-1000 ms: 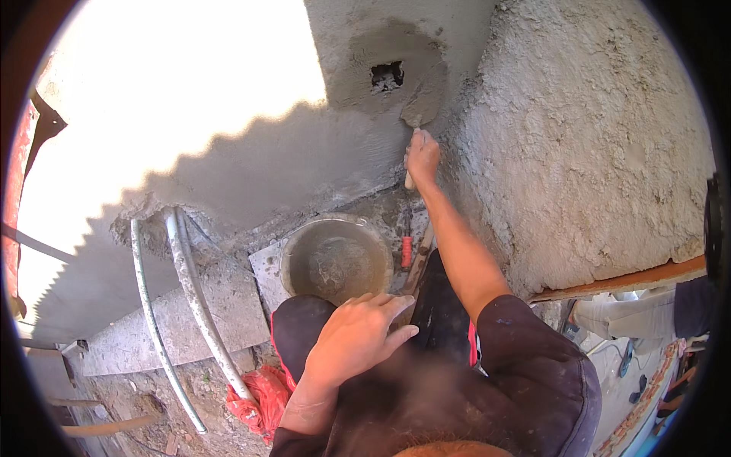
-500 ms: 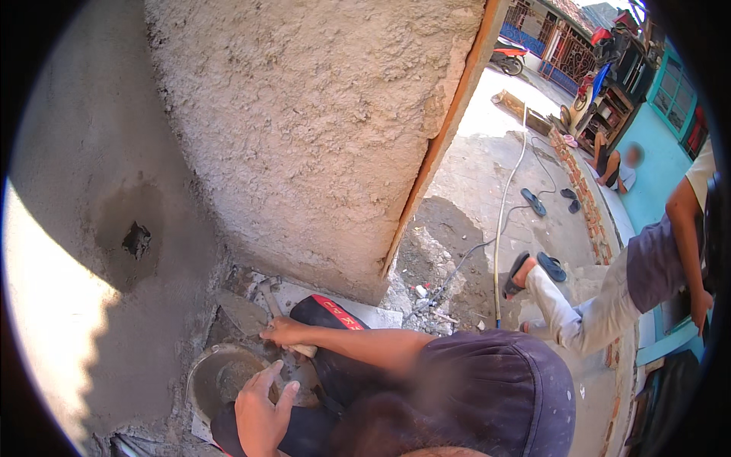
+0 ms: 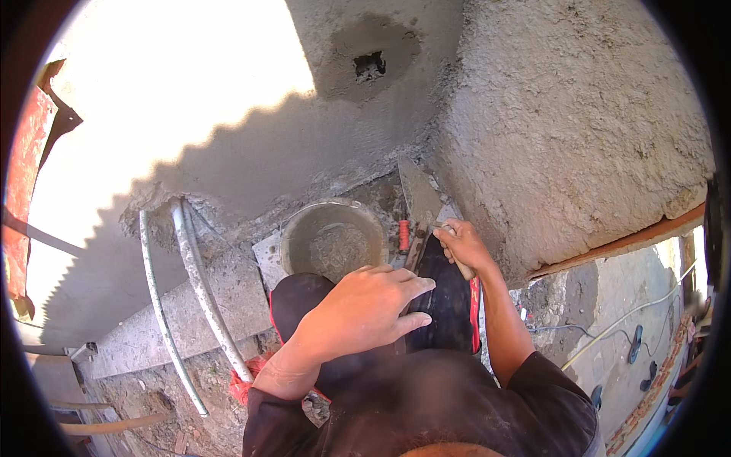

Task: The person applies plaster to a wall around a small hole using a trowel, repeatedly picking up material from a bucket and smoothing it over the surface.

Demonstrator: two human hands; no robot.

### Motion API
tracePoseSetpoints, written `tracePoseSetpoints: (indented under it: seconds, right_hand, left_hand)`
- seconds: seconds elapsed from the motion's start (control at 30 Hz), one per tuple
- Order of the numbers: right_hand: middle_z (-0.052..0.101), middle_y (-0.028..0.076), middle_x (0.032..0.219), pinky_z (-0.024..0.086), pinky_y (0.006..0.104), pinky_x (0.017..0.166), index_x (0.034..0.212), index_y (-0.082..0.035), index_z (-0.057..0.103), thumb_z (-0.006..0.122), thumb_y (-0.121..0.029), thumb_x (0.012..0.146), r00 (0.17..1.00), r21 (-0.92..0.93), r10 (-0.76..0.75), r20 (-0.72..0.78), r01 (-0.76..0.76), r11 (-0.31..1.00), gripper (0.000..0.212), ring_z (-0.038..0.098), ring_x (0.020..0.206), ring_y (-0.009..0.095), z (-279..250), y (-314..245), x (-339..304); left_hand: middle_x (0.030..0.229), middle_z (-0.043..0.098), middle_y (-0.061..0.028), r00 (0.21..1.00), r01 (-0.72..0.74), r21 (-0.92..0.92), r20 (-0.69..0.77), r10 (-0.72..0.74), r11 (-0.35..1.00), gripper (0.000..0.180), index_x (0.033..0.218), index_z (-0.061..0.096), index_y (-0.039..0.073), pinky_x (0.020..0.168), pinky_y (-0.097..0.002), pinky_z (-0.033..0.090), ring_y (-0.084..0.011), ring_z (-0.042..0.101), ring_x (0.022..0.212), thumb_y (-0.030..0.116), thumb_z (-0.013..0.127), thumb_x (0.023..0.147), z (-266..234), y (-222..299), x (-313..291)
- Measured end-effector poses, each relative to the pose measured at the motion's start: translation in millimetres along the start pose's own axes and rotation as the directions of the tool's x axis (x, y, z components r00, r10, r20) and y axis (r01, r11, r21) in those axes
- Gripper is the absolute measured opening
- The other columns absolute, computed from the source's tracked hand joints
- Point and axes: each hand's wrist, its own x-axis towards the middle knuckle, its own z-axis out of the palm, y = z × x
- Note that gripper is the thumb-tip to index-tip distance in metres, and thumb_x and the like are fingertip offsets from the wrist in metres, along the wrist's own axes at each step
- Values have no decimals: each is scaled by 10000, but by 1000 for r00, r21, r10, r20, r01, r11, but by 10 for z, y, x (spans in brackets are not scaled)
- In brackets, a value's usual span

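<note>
My right hand is closed round the wooden handle of a trowel, whose blade points away toward the corner of the two walls. My left hand is held above my knees with nothing in it, fingers stretched and thumb apart. Just beyond my knees stands a bucket with grey, wet-looking mortar in its bottom. Between bucket and trowel lies a thin tool with a red handle, beside a wooden handle partly hidden by my leg.
A grey plastered wall with a square hole meets a rough wall at the right. Pale pipes stick out from the lower left wall. Sandals and a hose lie on the ground at right.
My view has swung left, bringing the pipes in and taking the person at the right out of sight. My right hand still grips the trowel; the left stays raised near the bucket.
</note>
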Motion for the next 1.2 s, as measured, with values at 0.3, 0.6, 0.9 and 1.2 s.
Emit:
tracePoseSetpoints:
  seconds: [0.3,0.6,0.9,1.2]
  right_hand:
    - [582,59,809,532,370,637,997,-32,595,650,-350,993,977,444,63,-204,35,896,323,618,706,206,1350,515,874]
    - [702,180,1087,542,454,818,1333,32,592,654,-360,978,991,305,126,49,-135,943,533,678,949,285,1350,1029,1131]
    - [681,214,1141,525,475,864,1341,37,587,643,-363,989,942,59,65,330,-89,994,535,657,1010,333,2029,767,1046]
    - [660,248,1195,509,495,911,1348,41,583,633,-365,999,892,-87,55,449,-18,996,538,635,1072,381,2120,778,962]
  left_hand:
    - [796,725,-207,952,256,197,118,-282,946,354,965,759,-1,742,-479,564,-399,716,814,326,732,831,-171,-384,28]
    - [871,750,-154,913,387,191,-220,-345,902,322,899,792,80,753,-463,565,-344,727,867,349,735,733,18,-686,0]
    - [998,773,-87,900,432,328,-93,-427,840,441,991,815,146,865,-460,547,-307,713,1008,526,716,789,51,-870,412]
    - [1140,732,-146,935,353,312,-75,-348,882,353,1198,721,97,912,-432,530,-304,704,1038,322,638,939,399,-1157,817]
